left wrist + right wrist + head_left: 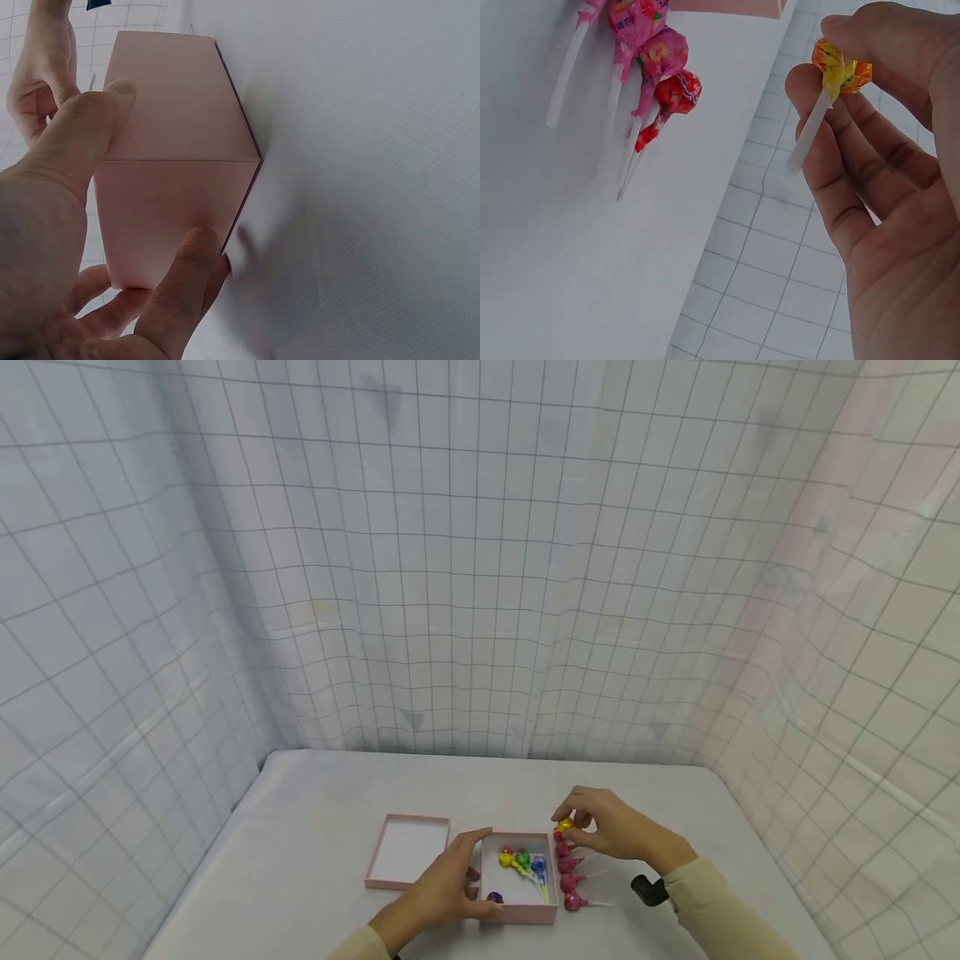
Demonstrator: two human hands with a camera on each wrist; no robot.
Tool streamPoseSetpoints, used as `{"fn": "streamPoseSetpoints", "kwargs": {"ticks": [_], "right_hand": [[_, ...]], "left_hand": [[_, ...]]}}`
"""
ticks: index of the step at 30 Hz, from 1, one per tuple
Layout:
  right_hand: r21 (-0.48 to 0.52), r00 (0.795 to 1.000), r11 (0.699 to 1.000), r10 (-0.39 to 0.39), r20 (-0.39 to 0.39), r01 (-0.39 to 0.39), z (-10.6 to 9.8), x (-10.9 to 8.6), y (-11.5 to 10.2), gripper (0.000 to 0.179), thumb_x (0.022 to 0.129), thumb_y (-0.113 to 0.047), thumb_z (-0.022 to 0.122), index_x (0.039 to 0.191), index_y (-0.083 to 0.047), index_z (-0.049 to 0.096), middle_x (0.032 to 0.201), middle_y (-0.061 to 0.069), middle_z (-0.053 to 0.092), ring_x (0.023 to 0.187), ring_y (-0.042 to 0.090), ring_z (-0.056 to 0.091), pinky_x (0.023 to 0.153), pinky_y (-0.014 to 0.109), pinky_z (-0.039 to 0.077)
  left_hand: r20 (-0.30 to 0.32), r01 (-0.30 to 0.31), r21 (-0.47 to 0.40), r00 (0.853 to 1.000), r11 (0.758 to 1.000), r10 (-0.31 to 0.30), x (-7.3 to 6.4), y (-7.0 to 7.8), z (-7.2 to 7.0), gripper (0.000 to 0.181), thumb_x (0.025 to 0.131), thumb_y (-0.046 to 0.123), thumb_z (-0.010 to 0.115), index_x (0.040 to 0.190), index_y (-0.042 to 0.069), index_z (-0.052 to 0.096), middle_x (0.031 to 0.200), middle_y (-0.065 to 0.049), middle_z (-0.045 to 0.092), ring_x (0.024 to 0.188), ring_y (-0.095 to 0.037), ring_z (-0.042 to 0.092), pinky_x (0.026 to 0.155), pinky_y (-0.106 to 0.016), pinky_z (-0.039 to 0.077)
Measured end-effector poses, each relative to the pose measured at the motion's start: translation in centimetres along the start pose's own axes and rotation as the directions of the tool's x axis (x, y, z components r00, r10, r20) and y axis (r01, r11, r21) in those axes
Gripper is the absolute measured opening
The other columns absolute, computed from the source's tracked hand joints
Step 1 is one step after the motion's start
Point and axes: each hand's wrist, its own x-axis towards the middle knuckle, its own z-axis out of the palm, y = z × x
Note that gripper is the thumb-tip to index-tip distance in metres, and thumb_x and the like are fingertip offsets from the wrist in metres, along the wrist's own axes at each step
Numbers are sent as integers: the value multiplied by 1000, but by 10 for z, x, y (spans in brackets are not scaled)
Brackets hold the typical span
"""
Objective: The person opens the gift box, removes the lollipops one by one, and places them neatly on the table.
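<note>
My left hand grips a pink square box at its left side, thumb at the front wall and fingers along the side. In the left wrist view the thumb presses one pink wall and the other fingers lie on the adjoining one. Inside are a yellow lollipop, a green lollipop, a blue lollipop and a purple-wrapped candy. Right of the box, my right hand pinches a yellow-orange lollipop by its wrapped head, its white stick hanging free above the table.
Several pink lollipops lie in a column along the box's right side, sticks pointing right. A red lollipop is at the far end of that column. Left of the box lies a shallow pink-rimmed lid, white inside. Gridded curtains surround the white table.
</note>
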Motion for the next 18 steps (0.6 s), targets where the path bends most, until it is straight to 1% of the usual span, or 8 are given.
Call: {"fn": "streamPoseSetpoints", "kwargs": {"ticks": [4, 7, 14, 18], "right_hand": [[-10, 999, 1000, 22, -29, -22, -2, -6, 10, 30, 103, -4, 87, 130, -16, 81, 118, -5, 80, 99, -1, 69, 89, 29, 67], [-27, 998, 999, 16, -58, -17, -6, -12, 13, 32, 102, -1, 87, 131, -14, 80, 118, -2, 81, 98, 0, 70, 87, 30, 67], [-30, 994, 999, 10, -107, -13, -11, -22, 21, 29, 100, 1, 87, 126, -13, 81, 115, -1, 80, 97, 4, 72, 85, 30, 67], [-19, 993, 999, 34, -115, -37, -10, -29, 29, 27, 101, 0, 88, 124, -12, 82, 116, 0, 80, 97, 4, 73, 88, 30, 69]], "left_hand": [[-4, -11, -6, 1000, 1000, 11, 0, -2, 0, 114, 89, 27, 106, 179, 10, 37, 169, -20, 53, 116, -19, 70, 86, -27, 63], [-5, -14, -13, 1000, 1000, 14, 0, -2, 0, 114, 89, 25, 105, 179, 11, 36, 169, -20, 52, 116, -19, 70, 86, -27, 63], [-10, -5, -7, 1000, 1000, 5, 0, 1, 0, 114, 89, 27, 106, 178, 11, 38, 165, -20, 55, 112, -18, 69, 87, -29, 65], [-6, -9, -4, 1000, 1000, 9, -1, 0, 0, 114, 88, 28, 106, 178, 12, 38, 164, -19, 56, 112, -18, 69, 87, -27, 64]]}}
